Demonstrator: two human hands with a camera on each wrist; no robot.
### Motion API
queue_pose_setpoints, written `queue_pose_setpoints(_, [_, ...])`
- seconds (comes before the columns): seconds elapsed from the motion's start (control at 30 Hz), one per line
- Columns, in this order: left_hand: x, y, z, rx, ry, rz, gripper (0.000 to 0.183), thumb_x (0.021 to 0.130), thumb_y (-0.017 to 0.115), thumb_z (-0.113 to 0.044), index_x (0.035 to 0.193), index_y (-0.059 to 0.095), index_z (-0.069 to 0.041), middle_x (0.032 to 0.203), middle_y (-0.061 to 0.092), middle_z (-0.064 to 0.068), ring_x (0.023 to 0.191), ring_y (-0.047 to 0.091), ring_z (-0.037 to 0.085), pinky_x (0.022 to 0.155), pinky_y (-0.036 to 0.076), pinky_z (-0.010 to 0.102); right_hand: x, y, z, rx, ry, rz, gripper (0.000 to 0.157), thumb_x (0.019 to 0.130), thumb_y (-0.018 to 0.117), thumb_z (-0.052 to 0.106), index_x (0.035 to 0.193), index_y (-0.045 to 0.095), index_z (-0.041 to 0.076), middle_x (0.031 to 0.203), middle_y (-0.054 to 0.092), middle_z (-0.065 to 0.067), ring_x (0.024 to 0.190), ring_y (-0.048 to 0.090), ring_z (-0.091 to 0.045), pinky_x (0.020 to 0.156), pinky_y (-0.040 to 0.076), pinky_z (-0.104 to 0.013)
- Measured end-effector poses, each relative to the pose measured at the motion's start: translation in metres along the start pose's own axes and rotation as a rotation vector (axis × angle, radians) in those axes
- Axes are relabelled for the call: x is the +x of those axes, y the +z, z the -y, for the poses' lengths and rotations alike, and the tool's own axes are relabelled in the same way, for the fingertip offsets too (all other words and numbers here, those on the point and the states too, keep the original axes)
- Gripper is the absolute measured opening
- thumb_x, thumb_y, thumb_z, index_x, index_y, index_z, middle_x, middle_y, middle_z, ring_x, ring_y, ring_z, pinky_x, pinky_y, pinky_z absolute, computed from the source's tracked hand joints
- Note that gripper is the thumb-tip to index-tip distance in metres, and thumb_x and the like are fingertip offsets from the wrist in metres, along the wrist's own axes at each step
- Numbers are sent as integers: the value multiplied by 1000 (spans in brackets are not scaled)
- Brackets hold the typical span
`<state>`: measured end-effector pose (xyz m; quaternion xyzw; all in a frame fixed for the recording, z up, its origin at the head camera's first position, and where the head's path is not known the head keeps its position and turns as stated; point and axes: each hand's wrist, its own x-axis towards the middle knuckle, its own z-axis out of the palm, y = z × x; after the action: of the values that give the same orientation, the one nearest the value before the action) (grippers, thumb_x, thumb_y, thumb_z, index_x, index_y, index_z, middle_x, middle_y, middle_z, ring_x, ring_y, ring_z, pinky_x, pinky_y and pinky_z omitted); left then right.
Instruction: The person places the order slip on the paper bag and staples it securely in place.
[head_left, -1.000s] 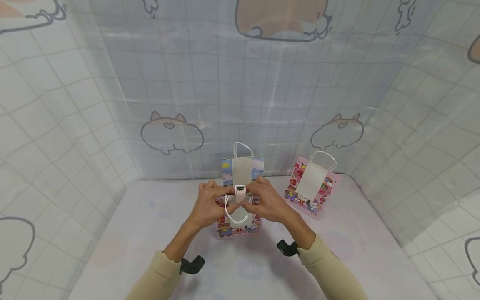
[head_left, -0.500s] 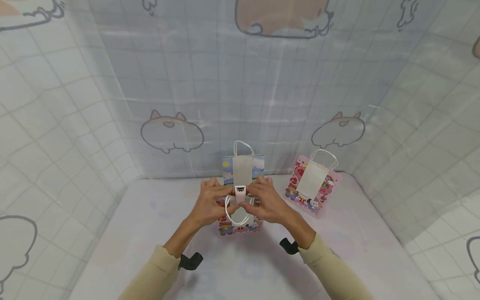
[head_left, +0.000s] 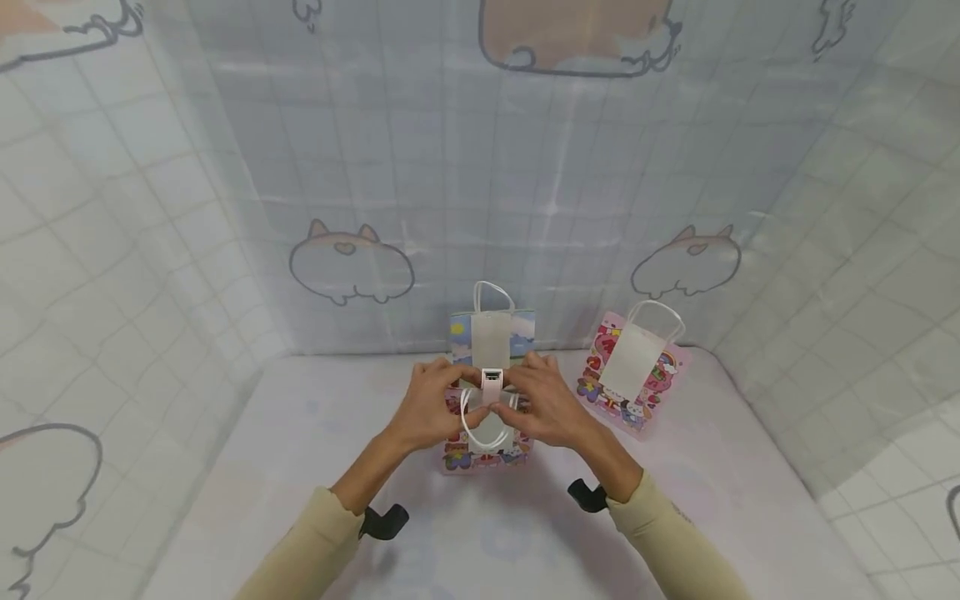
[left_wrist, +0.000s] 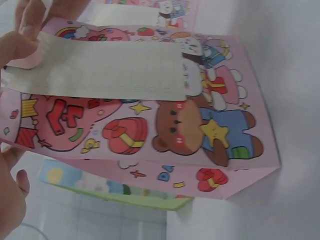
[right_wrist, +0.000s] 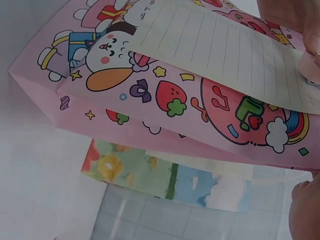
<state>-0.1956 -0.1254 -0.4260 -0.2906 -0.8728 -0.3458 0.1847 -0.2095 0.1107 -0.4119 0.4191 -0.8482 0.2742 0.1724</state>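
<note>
A pink gift bag (head_left: 454, 455) with cartoon animals stands upright in the middle of the table. A ruled cream paper strip (left_wrist: 115, 70) lies down its front panel, below a white rope handle (head_left: 467, 425). At the bag's top edge is a small pink stapler (head_left: 491, 385), its dark slotted end facing the head camera. My left hand (head_left: 431, 408) pinches it from the left with thumb and index finger. From the right, my right hand (head_left: 549, 406) pinches it likewise, the two thumbs almost meeting. Fingers of both hands also reach behind the bag top.
Behind the pink bag stands a blue sky-patterned bag (head_left: 522, 333) with a paper strip and white handle. Another pink cartoon bag (head_left: 656, 387), also with a strip, leans at the back right. A grid-patterned curtain (head_left: 517, 183) encloses the table (head_left: 337, 417).
The head view has shifted slightly, so everything sits a little further right in it. Both hands keep the same hold on the stapler at the bag's top.
</note>
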Motion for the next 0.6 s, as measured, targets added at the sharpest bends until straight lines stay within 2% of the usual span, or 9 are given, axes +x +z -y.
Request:
queue_pose_setpoints(0.2, [2, -6, -3, 65, 4, 6, 43, 78, 83, -46, 114, 72, -24, 93, 66, -15, 84, 51, 9, 91, 31, 45, 3, -1, -1, -11, 18, 18, 35, 91, 70, 43, 118, 72, 21, 101, 72, 12, 81, 34, -8, 78, 22, -36])
queue_pose_setpoints(0.4, [3, -5, -1, 82, 46, 5, 42, 77, 87, -40, 114, 73, -24, 97, 71, -16, 80, 42, 8, 84, 27, 39, 8, -5, 0, -32, 47, 51, 36, 87, 72, 46, 112, 74, 20, 92, 68, 13, 79, 34, -8, 76, 21, -37])
queue_pose_setpoints(0.5, [3, -5, -1, 92, 68, 1, 41, 77, 87, -40, 112, 73, -24, 96, 71, -15, 79, 38, 7, 81, 25, 38, 9, -8, 0, -94, 17, 81, 34, 85, 71, 47, 106, 73, 20, 87, 66, 14, 80, 36, -8, 75, 22, -36])
queue_pose_setpoints(0.6, [3, -6, -2, 87, 80, 6, 41, 77, 87, -41, 110, 73, -23, 95, 71, -14, 78, 37, 7, 80, 25, 38, 9, -9, -1, -167, -49, 110, 30, 86, 70, 47, 100, 72, 20, 82, 64, 14, 79, 37, -9, 73, 23, -36])
